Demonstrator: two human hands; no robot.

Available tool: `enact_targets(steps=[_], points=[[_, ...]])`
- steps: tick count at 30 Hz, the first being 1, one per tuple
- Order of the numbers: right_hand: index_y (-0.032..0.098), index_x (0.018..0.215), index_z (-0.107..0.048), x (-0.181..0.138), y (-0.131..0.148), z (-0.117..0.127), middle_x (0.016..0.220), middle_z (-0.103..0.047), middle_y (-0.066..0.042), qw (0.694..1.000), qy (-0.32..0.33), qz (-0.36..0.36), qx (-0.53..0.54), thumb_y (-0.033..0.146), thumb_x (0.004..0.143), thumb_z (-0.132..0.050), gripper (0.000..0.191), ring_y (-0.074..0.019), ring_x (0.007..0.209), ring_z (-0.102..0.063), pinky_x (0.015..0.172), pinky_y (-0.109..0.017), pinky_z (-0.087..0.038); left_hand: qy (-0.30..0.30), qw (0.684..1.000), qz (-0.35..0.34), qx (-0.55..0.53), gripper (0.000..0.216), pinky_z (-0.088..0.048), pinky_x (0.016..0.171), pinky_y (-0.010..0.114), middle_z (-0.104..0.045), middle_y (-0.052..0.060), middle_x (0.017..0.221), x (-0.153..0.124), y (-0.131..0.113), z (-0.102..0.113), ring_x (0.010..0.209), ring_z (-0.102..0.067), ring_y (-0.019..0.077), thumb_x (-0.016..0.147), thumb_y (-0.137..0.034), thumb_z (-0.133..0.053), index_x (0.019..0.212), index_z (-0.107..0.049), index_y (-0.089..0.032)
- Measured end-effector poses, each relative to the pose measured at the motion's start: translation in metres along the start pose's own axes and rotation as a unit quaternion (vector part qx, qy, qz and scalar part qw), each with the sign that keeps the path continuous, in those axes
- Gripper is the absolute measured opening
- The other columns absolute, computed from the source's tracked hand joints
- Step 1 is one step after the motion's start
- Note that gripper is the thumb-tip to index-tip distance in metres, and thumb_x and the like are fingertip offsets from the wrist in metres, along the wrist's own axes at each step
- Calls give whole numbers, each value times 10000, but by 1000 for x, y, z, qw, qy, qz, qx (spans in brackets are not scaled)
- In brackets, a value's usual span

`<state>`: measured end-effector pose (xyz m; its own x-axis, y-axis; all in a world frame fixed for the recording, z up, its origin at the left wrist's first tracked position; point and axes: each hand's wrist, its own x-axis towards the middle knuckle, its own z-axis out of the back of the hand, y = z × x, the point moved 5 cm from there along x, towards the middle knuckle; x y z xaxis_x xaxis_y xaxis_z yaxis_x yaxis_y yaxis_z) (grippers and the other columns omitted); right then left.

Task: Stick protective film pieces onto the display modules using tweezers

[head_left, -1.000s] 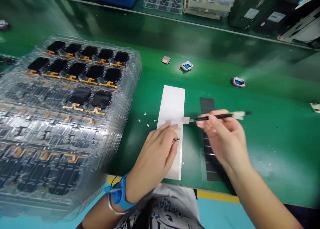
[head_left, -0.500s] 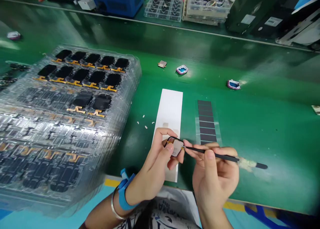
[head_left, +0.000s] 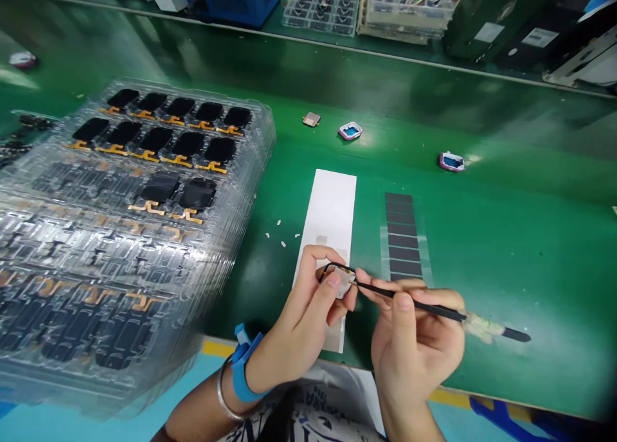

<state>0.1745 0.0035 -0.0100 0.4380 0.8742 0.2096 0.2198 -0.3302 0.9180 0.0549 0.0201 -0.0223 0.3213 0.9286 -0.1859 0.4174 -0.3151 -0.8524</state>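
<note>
Between the thumb and fingers of my left hand point(head_left: 308, 307) is a small watch screen module point(head_left: 344, 282) with a dark frame and a pale back. My right hand point(head_left: 417, 339) is closed around black tweezers point(head_left: 436, 308), whose rear part is wrapped in whitish material. The tweezer tip touches the right edge of the module. Under my left hand lies a white backing sheet point(head_left: 332, 201) with greyish pieces on its lower part. To its right, a clear strip carries several dark rectangular stickers point(head_left: 402, 236).
Stacked clear plastic trays point(head_left: 250, 217) holding black screens with orange flex cables stand at left. Small watch cases point(head_left: 349, 131) and a loose screen part point(head_left: 312, 119) lie farther back on the green bench. Tiny white scraps point(head_left: 283, 243) sit left of the sheet. Boxes line the shelf.
The view has shifted slightly. The tweezers' rear end has swung a little down and right, and the module in my left hand is tilted slightly differently.
</note>
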Motion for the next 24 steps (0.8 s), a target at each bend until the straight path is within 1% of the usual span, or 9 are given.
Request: enact_targets(steps=[5,11,17,21,24], points=[[216,957,-562,0,0,1,870,-675,-18,1000,-4,-9,-7,72,919,-564,149,-199,842,-742,702,-331,-663,-2,1000,2,2,152,-324,567,189,-536,-26,775,-1,1,1,598,-364,76,1044,-395,-378,1048,-401,-245],[206,964,-560,-1,-2,2,876,-680,-20,1000,-4,-3,-3,67,921,-561,145,-189,855,-740,773,-353,-659,-7,1000,-9,11,152,-328,554,170,-542,-28,770,-1,2,0,581,-364,64,1048,-389,-365,1037,-407,-243],[201,967,-556,-1,-1,-1,892,-673,-20,1000,9,-2,5,41,919,-542,167,-177,870,-733,757,-341,-661,-13,1000,-27,5,135,-282,474,146,-551,-39,738,1,1,0,496,-330,36,1044,-368,-390,1013,-403,-238],[194,979,-551,-3,1,-3,902,-667,-23,1000,19,10,5,26,918,-520,181,-176,871,-728,739,-350,-664,-37,998,-48,20,125,-278,458,129,-525,-57,672,4,-2,2,476,-341,30,1028,-328,-458,976,-399,-230],[187,983,-543,-2,6,0,912,-667,-30,1000,6,28,0,39,914,-523,164,-186,874,-726,748,-379,-664,-61,996,-44,47,154,-303,478,125,-498,-68,646,5,-1,5,508,-395,37,1008,-310,-510,952,-392,-228]])
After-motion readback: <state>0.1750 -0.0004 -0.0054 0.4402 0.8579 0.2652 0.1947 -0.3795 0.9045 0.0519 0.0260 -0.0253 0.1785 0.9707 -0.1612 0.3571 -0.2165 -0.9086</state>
